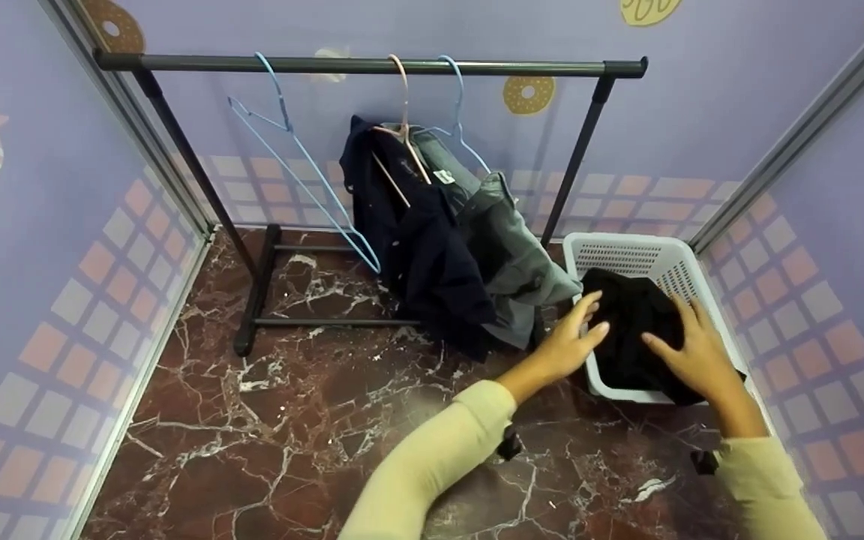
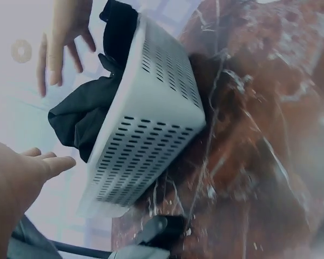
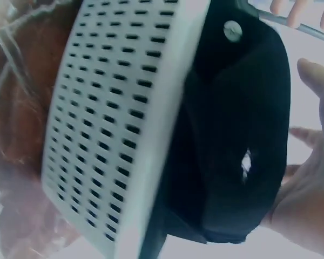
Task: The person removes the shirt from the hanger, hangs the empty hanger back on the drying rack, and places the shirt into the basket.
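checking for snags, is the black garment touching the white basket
Touching: the head view shows the black garment draped over the near rim of the white basket.

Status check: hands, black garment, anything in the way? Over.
Left hand and right hand at the basket, neither gripping. Black garment in basket, partly over the rim. Possible snag: grey garment hanging near left hand.

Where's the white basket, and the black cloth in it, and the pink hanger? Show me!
White basket [image 2: 141,156], left wrist view: on its wall with the holes.
Black cloth [image 1: 628,319], head view: on its crumpled middle.
Pink hanger [image 1: 405,130], head view: on its neck, just under the hook.
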A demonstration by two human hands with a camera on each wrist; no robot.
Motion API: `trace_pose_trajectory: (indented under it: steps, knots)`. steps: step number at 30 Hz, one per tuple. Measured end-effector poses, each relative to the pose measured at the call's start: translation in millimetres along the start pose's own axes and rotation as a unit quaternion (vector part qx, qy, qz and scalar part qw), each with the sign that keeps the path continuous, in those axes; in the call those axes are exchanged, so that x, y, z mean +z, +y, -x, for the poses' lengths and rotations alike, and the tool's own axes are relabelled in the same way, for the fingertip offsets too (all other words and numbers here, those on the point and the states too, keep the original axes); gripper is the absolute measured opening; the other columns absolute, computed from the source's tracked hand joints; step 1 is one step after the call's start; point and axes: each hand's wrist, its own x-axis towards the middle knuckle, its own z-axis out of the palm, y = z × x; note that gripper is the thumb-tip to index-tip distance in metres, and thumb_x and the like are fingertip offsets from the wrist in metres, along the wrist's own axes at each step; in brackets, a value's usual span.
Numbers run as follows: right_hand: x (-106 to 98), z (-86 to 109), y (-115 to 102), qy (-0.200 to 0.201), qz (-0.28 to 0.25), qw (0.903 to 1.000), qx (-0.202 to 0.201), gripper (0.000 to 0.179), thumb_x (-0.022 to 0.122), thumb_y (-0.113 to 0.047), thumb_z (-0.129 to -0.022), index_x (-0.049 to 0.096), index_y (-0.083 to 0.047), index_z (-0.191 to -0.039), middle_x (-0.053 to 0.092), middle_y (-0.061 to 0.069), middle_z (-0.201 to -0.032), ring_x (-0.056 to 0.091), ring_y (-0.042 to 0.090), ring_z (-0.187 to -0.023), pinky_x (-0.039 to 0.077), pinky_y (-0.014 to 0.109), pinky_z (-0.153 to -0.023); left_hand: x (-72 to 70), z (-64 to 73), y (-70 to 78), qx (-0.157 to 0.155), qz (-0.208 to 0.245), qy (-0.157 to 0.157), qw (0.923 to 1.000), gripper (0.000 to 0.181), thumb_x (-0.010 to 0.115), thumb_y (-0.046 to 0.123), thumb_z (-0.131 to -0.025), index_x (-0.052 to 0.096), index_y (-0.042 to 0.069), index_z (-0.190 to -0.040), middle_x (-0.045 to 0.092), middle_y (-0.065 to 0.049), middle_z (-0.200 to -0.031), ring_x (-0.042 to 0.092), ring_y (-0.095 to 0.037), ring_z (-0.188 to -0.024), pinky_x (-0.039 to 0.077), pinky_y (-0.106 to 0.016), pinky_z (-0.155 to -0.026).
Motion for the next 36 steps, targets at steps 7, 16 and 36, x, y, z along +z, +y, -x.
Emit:
trace_pose_trajectory:
  steps: [7,16,36]
  knots:
    - [30.7,19.8,2.0,-0.007,0.042,0.9974,0.057,0.106,0.068,-0.056,-0.095,0.012,0.002,-0.163,0.014,0.044,-0.160,0.029,0.078,-0.129,0.028,0.088,-0.100,-24.7,32.4,-8.4,0.039,-0.089,-0.045,0.9943,0.058,0.051,0.031,-0.108,0.034,0.014,-0.160,0.051,-0.016,-0.156,0.047,-0.019,-0.146,0.036,-0.029,-0.121]
    - [12.6,41.5,-14.7,0.019,0.129,0.9785,0.160,0.114,0.057,-0.076,-0.089,0.008,-0.007,-0.165,0.003,0.039,-0.165,0.013,0.075,-0.139,0.015,0.095,-0.097,-65.5,77.6,-17.7,0.047,-0.159,-0.081,0.9828,0.059,0.051,0.035,-0.106,0.033,0.020,-0.161,0.054,-0.008,-0.154,0.051,-0.023,-0.143,0.040,-0.037,-0.120]
    - [62.0,8.3,4.1,0.021,0.028,0.9988,0.034,0.120,0.084,-0.045,-0.085,-0.001,-0.026,-0.167,-0.011,0.027,-0.170,0.001,0.070,-0.146,0.010,0.095,-0.098,-157.9,143.1,-43.1,0.009,-0.132,0.029,0.9908,0.058,0.053,0.030,-0.106,0.036,0.008,-0.157,0.055,-0.018,-0.151,0.052,-0.031,-0.141,0.037,-0.048,-0.122]
